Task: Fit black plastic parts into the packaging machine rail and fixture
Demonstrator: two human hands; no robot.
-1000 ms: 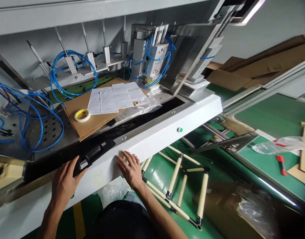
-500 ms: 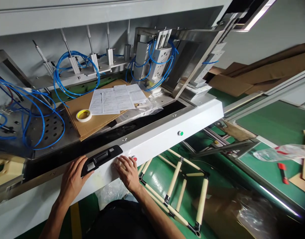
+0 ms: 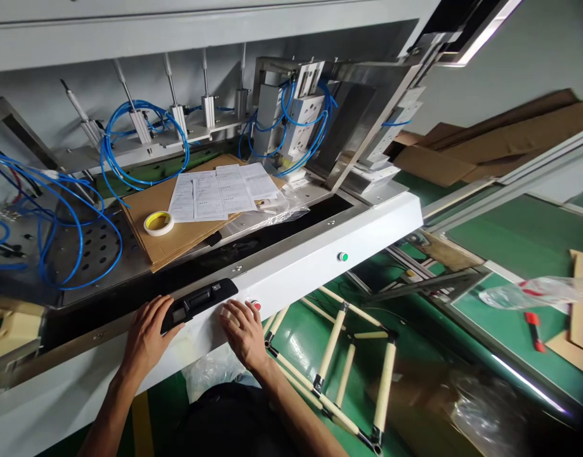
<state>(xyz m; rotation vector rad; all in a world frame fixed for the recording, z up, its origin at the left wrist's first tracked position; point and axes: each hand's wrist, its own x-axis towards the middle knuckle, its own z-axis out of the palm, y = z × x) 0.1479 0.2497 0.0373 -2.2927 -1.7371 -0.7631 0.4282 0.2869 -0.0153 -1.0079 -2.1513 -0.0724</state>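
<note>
A long black plastic switch panel (image 3: 199,304) lies along the front ledge, with a recess and a small switch at its right end. My left hand (image 3: 147,331) is closed about its left end, thumb at the near edge and fingers over the far side. On the white front beam (image 3: 291,282), just below the panel's right end, rests my right hand (image 3: 243,331). Its fingers are bent and slightly apart, with nothing seen in them. A red button (image 3: 256,306) sits right beside those fingers.
Behind the ledge, cardboard sheets (image 3: 143,247) carry printed papers (image 3: 219,193) and a tape roll (image 3: 158,223). Blue air hoses (image 3: 105,152) loop around metal cylinders. A green button (image 3: 342,257) is farther right. Below stands a pipe frame (image 3: 333,336).
The switch panel and my left hand have shifted slightly to the right along the ledge. My right hand has stayed nearly in place. The view has moved a little.
</note>
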